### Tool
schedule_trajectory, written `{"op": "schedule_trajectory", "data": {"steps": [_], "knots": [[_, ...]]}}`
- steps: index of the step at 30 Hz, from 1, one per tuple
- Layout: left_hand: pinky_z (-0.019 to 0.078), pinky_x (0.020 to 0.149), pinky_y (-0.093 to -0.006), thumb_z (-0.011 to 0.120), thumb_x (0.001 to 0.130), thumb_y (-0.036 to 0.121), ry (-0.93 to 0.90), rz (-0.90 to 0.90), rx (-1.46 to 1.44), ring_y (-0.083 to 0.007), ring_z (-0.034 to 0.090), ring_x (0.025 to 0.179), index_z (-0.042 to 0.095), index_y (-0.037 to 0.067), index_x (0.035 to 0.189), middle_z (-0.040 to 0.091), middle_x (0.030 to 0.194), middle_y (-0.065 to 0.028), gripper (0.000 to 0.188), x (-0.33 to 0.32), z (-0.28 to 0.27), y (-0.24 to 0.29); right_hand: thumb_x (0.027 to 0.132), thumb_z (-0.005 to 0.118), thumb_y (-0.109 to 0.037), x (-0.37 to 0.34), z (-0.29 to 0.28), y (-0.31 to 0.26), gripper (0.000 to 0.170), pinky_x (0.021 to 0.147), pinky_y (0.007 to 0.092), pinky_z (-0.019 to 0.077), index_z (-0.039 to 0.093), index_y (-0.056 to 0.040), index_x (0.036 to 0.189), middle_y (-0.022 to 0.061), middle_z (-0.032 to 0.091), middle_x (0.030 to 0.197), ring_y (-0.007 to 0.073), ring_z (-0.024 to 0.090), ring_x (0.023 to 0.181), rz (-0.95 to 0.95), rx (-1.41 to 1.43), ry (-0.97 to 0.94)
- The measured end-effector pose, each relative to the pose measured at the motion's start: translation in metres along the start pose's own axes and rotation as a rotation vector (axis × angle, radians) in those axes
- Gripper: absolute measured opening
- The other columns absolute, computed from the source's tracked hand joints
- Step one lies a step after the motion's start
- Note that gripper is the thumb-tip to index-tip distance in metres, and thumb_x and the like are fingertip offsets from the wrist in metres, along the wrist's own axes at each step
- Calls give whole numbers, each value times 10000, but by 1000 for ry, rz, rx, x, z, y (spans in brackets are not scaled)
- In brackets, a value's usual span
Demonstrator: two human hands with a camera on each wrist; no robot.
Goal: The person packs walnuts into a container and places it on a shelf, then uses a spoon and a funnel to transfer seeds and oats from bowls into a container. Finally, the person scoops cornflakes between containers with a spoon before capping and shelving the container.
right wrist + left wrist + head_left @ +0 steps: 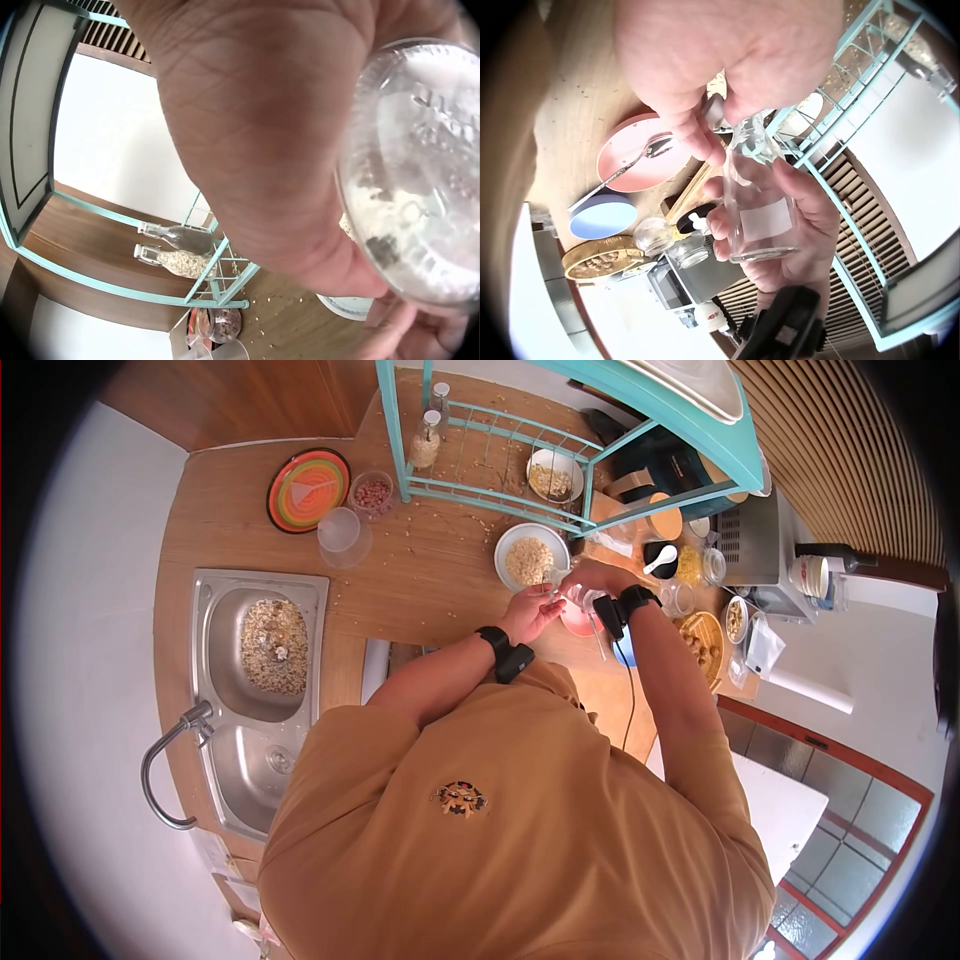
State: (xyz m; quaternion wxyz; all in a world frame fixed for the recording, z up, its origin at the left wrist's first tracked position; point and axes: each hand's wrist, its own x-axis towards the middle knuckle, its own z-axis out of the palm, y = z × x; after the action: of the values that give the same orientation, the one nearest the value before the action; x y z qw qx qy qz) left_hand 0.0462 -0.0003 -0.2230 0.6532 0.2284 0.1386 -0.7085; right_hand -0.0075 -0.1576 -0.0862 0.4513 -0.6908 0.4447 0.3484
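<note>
My right hand (600, 578) grips a clear glass bottle (761, 199) with a blank white label. Its round base (420, 180) fills the right side of the right wrist view. At the bottle's neck, my left hand (735, 56) pinches a small grey piece (715, 111) that looks like a stopper; the fingers partly hide it. Just beyond the hands stands a white bowl (502, 543) of pale oat-like flakes (528, 560). A pink bowl (634, 161) with a metal spoon (630, 166) lying across it is below the hands.
A blue bowl (604, 217) and a basket (714, 635) stand to the right. Behind the hands rises a turquoise rack (490, 498) with filled bottles (426, 442). At left, the sink (318, 610) holds a heap of grain (272, 660). Crumbs lie scattered across the counter (420, 550).
</note>
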Motion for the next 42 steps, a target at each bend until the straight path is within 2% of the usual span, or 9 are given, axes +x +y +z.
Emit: {"op": "schedule_trajectory", "data": {"steps": [14,21,26,31,34,36,37,39,42], "knots": [[503,876,-305,541,904,15,-36,52,36,-216,591,925,482,12,1081,585,985,-117,187,-2,-3,-1,759,633,-264,-11,7,11,245,554,310,465,650,-19,757,63,622,684,157,585,587,-76,53,51],[517,826,-320,576,872,-12,129,213,137,-227,598,920,391,-40,1231,563,1014,-139,406,-5,-5,11,757,633,-200,-25,14,31,318,569,281,481,588,-23,1018,49,605,763,146,590,612,-195,432,-61],[500,799,-281,565,877,-15,34,353,282,-169,593,886,489,4,1171,586,1012,-85,305,-16,7,33,706,664,-161,-48,23,37,398,539,237,468,562,-33,1069,39,589,823,122,584,631,-323,522,-36],[478,744,-244,571,865,-12,-22,385,412,-131,588,830,514,19,1182,595,1038,-61,324,-37,24,49,696,649,-136,-46,46,50,653,496,231,453,418,-13,1293,64,592,824,110,568,623,-382,576,-92],[468,720,-246,659,826,73,81,428,795,-103,569,832,540,25,1145,603,968,-44,343,-55,22,60,696,710,-150,-26,73,55,705,659,236,487,409,4,1315,76,606,919,137,594,802,-572,379,203],[464,723,-241,720,791,122,100,543,1023,-80,547,825,556,35,1116,593,951,-28,374,-63,20,55,667,754,-101,-37,87,33,697,732,270,484,447,2,1284,67,618,976,134,579,849,-687,476,260],[464,723,-241,720,791,122,126,554,1033,-80,547,825,556,35,1116,593,951,-28,374,-72,20,60,664,756,-98,-37,90,25,692,745,280,490,454,-2,1280,81,624,984,150,593,856,-678,433,234],[476,769,-249,704,812,88,-109,442,858,-97,568,888,541,37,1132,598,991,-16,363,-90,29,71,661,758,-95,-35,96,9,687,757,290,496,461,-7,1275,94,629,993,165,607,863,-680,396,206],[482,767,-248,698,823,95,-30,572,805,-96,574,896,537,30,1121,603,979,-9,346,-105,31,82,664,751,-92,-35,106,-19,654,777,307,505,482,-6,1253,142,634,1011,214,634,890,-861,153,358]]}}
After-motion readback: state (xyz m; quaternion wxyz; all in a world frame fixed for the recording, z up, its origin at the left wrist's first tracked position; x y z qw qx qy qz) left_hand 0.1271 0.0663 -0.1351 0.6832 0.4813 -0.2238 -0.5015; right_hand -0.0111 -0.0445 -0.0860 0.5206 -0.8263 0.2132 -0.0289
